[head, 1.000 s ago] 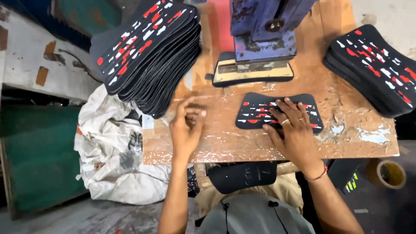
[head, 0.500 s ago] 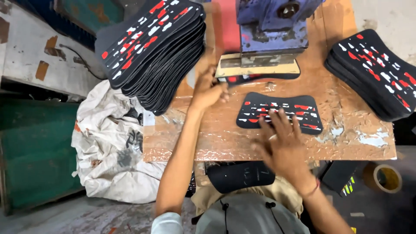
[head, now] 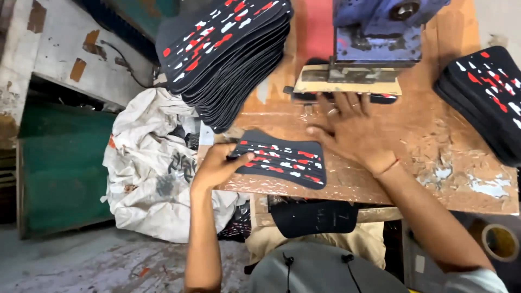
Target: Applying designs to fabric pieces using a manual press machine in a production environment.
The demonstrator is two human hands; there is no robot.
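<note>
A black shoe-upper piece (head: 282,158) with red and white dashes lies on the worn wooden bench (head: 434,157). My left hand (head: 217,165) grips its left end at the bench's left edge. Fingers spread, my right hand (head: 347,127) rests flat on the bench and reaches toward another black piece (head: 304,97) lying under the plate (head: 347,81) of the blue press (head: 380,32).
A tall stack of the same black pieces (head: 228,54) leans at the bench's back left. A second stack (head: 483,97) sits at the right. A crumpled white sack (head: 157,173) lies on the floor at left, a green cabinet (head: 59,163) beyond it. A tape roll (head: 500,242) is at lower right.
My left hand came back from the press and took the left end of the piece, which slid left. My right hand moved up from the piece to the press plate.
</note>
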